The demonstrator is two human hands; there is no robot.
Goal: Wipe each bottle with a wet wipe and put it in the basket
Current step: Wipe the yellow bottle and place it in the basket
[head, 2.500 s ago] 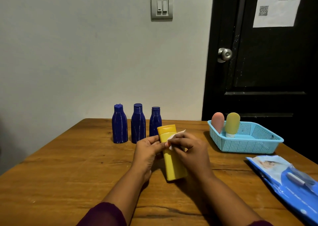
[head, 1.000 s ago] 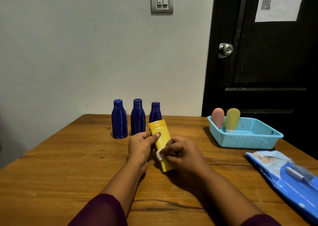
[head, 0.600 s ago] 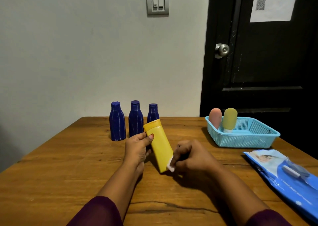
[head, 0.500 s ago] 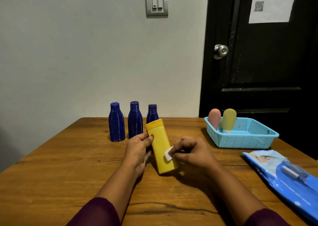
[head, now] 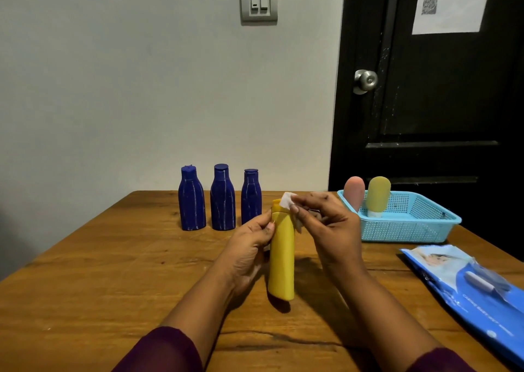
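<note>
Pinching wipe (head: 287, 201), right grip (head: 329, 230) now up at cap (head: 276, 205); left grip (head: 249, 252) clasping yellow bottle (head: 282, 258)

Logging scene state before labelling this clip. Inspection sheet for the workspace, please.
Surface: wooden table, dark grain cracks near the front edge.
Job's things: yellow bottle held about upright; wet wipe at its cap; row of three blue bottles standing behind; blue basket at right holds a pink bottle and a yellow-green bottle.
Clutter: wet-wipe pack lying at the right edge.
Grippers: left hand holds the yellow bottle; right hand pinches the wet wipe.
Cables: nothing seen.
Surroundings: wall, light switch, black door, knob, paper sheet.
</note>
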